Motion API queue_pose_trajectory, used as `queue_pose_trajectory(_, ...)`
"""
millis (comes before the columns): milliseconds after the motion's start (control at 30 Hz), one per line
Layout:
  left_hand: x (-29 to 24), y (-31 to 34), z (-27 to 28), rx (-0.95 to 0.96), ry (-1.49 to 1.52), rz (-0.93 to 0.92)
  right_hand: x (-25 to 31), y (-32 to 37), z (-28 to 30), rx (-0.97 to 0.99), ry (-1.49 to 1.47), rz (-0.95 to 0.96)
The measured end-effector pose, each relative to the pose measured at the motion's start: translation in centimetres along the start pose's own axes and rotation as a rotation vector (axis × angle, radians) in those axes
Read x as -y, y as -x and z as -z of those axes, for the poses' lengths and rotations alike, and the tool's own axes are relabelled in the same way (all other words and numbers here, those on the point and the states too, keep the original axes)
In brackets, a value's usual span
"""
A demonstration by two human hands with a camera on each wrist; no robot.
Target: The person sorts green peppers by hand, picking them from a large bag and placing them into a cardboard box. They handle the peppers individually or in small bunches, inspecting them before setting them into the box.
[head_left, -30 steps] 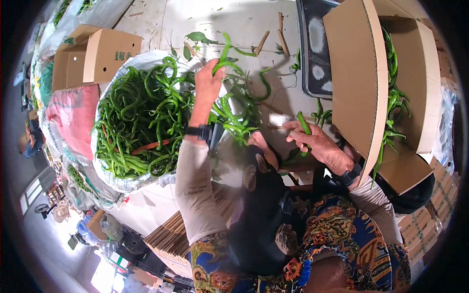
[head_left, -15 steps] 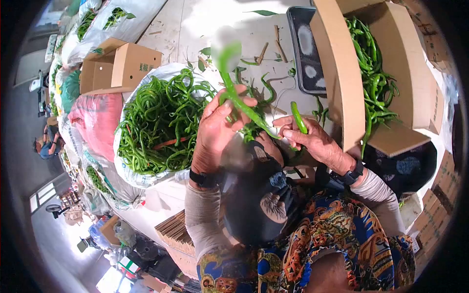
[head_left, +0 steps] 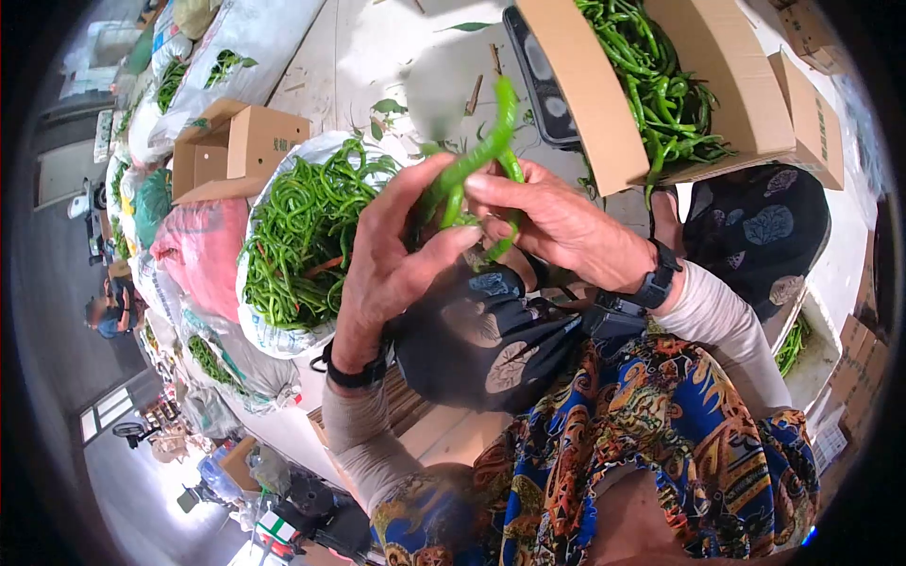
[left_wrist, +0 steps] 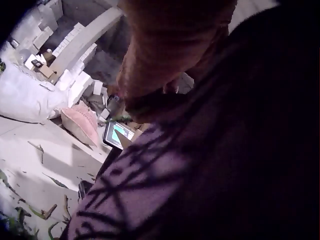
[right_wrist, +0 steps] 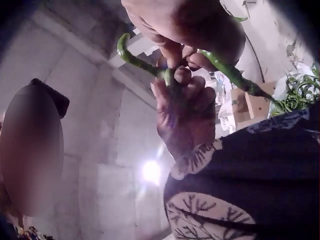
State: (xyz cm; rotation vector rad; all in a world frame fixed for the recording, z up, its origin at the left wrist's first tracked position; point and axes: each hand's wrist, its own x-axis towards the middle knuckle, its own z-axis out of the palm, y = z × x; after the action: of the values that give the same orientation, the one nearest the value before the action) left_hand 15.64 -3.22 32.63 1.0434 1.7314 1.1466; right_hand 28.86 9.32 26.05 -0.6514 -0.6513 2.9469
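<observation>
In the head view my left hand (head_left: 382, 250) holds green chili peppers, its thumb below and fingers above. One long curved chili pepper (head_left: 486, 146) sticks up past the fingertips. Close beside it, my right hand (head_left: 571, 226) pinches another chili pepper (head_left: 500, 247) that hangs down between the hands. The right thumb lies over the long pepper. Seen from the right wrist, both hands meet around the peppers, one pepper tip (right_wrist: 131, 56) pointing left and another pepper (right_wrist: 240, 80) slanting down right. In the left wrist view the fingers and peppers are hidden.
A white sack (head_left: 293, 341) heaped with chili peppers stands at left, beside a pink sack (head_left: 200, 255) and an open carton (head_left: 269, 141). At upper right, a tilted cardboard box (head_left: 590, 104) contains many peppers. A black tray (head_left: 547, 94) stands behind it. Stems and leaves (head_left: 389, 107) litter the floor.
My left hand has moved from beside the sack with a pepper to meet the right hand in front of the body. The view has shifted, bringing the box's peppers more into sight.
</observation>
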Motion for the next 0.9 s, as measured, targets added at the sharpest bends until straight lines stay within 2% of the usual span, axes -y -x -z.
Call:
queue_pose_trajectory(67,-1.7,0.4,-0.1,0.001,0.010,-0.062,0.0,-0.4,0.4,0.156,0.028,0.143)
queue_pose_trajectory(133,-2.5,1.1,0.4,-0.070,-0.182,0.045,0.2,-0.2,-0.2,0.194,0.059,0.202)
queue_pose_trajectory(167,-2.1,0.7,0.0,-0.078,-0.206,-0.104,0.2,-0.1,-0.6,0.216,-0.046,0.171)
queue_pose_trajectory(200,-2.2,0.8,-0.2,-0.077,-0.214,-0.111,0.0,0.1,-1.1,0.240,-0.152,0.146)
queue_pose_trajectory(233,-2.5,0.7,-0.4,-0.072,-0.350,-0.191,0.3,0.5,-1.2,0.342,-0.176,0.098)
queue_pose_trajectory(300,-2.6,0.8,-0.9,-0.074,-0.553,-0.308,1.7,2.2,-2.4,0.321,-0.135,0.093)
queue_pose_trajectory(400,-2.7,0.8,-2.2,-0.026,-0.683,-0.427,1.6,1.4,-1.4,0.304,-0.133,0.117)
queue_pose_trajectory(433,-2.7,0.6,-2.4,-0.048,-0.728,-0.514,1.9,1.3,-0.9,0.338,-0.033,0.100)
queue_pose_trajectory(467,-2.9,0.6,-2.6,-0.043,-0.728,-0.517,2.2,1.3,-0.6,0.370,0.064,0.081)
queue_pose_trajectory(533,-4.0,1.1,-2.8,-0.042,-0.925,-0.545,4.4,3.0,-1.7,0.378,0.128,0.109)
queue_pose_trajectory(567,-4.3,1.5,-2.6,-0.035,-0.925,-0.552,5.1,3.5,-2.0,0.288,0.328,0.182)
queue_pose_trajectory(633,-4.9,2.8,-2.2,-0.171,-0.585,-0.267,5.6,2.9,-1.5,0.164,0.693,0.381)
queue_pose_trajectory(667,-4.7,3.5,-2.5,-0.327,-0.295,-0.179,5.8,3.2,-1.1,0.153,0.695,0.393)
queue_pose_trajectory(733,-5.7,4.2,-2.5,-0.413,0.380,-0.012,7.1,4.1,-1.8,0.169,0.638,0.480)
queue_pose_trajectory(767,-6.1,4.5,-2.6,-0.404,0.382,-0.017,7.4,4.0,-1.7,0.155,0.629,0.558)
queue_pose_trajectory(833,-6.5,4.9,-2.8,-0.419,0.441,0.155,9.4,4.8,-1.3,0.164,0.685,0.562)
queue_pose_trajectory(867,-6.2,4.8,-3.2,-0.413,0.443,0.164,10.4,5.3,-1.0,0.175,0.735,0.554)
queue_pose_trajectory(900,-5.7,4.9,-3.7,-0.409,0.520,0.172,10.9,5.5,-0.8,0.135,0.734,0.639)
